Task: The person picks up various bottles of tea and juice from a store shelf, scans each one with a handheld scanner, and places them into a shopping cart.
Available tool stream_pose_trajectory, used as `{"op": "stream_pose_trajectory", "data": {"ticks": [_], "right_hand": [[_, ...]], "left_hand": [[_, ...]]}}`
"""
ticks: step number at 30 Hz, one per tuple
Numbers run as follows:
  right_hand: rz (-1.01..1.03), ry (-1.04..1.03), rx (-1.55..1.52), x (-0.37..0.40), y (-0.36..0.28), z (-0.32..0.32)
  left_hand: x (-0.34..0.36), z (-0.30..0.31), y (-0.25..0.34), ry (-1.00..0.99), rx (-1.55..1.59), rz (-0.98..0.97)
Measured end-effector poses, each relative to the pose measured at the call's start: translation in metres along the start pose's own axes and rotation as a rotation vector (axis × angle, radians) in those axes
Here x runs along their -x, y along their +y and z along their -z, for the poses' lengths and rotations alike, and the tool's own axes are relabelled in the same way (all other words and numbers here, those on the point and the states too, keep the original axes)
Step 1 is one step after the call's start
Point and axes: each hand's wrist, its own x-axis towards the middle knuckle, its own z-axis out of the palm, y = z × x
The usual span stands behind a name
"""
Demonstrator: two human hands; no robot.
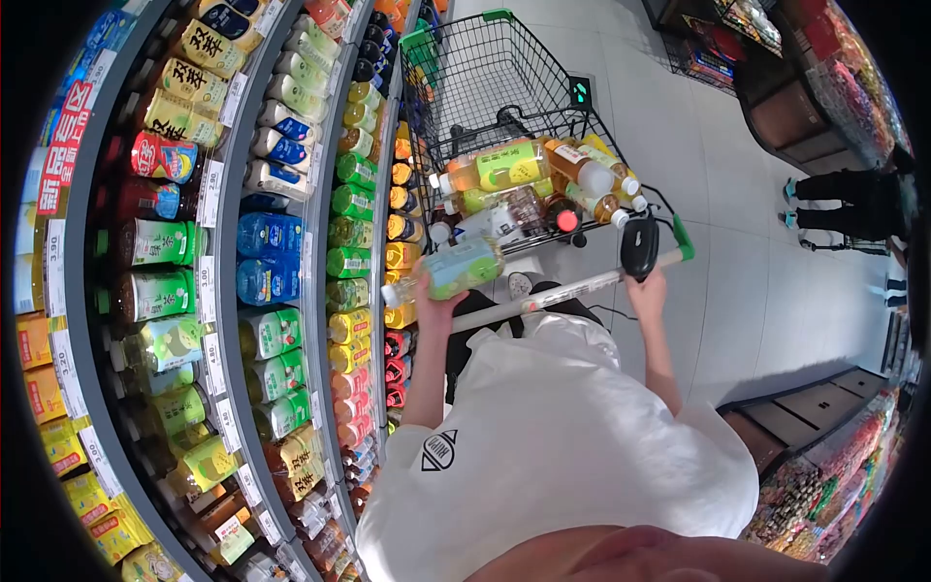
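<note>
My left hand [433, 303] is wrapped round a drink bottle [464, 268] with a pale green and blue label. The bottle lies tilted, cap to the left, over the near end of the shopping cart [427, 136]. In my right hand [646, 289] is a black oval device [640, 247], held upright near the right end of the cart's handle bar [567, 291]; its exact kind cannot be told. Several drink bottles lie heaped in the cart's near part, among them a yellow-labelled bottle [509, 167] and a red-capped dark bottle [562, 215].
Shelves [225, 281] full of bottled drinks run along the left side, close to my left arm. Grey tiled floor [722, 272] stretches to the right. A dark display unit [815, 417] stands at the lower right, and a person in dark trousers [844, 204] is farther off.
</note>
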Motion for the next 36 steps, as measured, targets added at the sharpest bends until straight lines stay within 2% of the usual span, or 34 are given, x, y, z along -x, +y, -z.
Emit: {"op": "stream_pose_trajectory", "data": {"ticks": [3, 5, 7, 9, 11, 14, 19, 21, 23, 26, 31, 36], "right_hand": [[-0.088, -0.06, 0.03, -0.029, 0.013, 0.004], [-0.03, 0.013, -0.009, -0.052, 0.022, 0.004], [-0.005, 0.019, -0.019, -0.077, 0.036, 0.003], [0.018, 0.023, -0.031, -0.098, 0.043, 0.006], [0.015, 0.041, 0.095, -0.109, 0.046, 0.01], [0.051, 0.042, 0.041, -0.125, 0.041, 0.019], [0.088, 0.094, 0.01, -0.147, 0.043, 0.024], [0.012, 0.092, 0.146, -0.154, 0.035, 0.031], [0.024, 0.096, 0.124, -0.165, 0.04, 0.033], [0.03, 0.111, 0.112, -0.175, 0.049, 0.033], [-0.052, 0.135, 0.151, -0.178, 0.053, 0.031], [-0.074, 0.266, -0.031, -0.155, 0.043, 0.01]], "left_hand": [[0.002, -0.008, -0.02, -0.074, -0.012, 0.082], [0.003, -0.018, -0.031, -0.116, 0.002, 0.127], [0.01, -0.034, -0.035, -0.207, -0.012, 0.157], [0.009, -0.041, -0.042, -0.212, 0.035, 0.177], [0.009, -0.048, -0.049, -0.268, 0.034, 0.18], [0.002, -0.057, -0.061, -0.289, 0.17, 0.223], [-0.001, -0.077, -0.072, -0.32, 0.183, 0.283], [-0.002, -0.084, -0.077, -0.299, 0.174, 0.319], [-0.003, -0.09, -0.08, -0.39, 0.204, 0.297], [-0.002, -0.095, -0.08, -0.418, 0.181, 0.295], [0.005, -0.101, -0.06, -0.405, 0.021, 0.222], [-0.013, -0.091, -0.027, -0.361, 0.038, 0.098]]}}
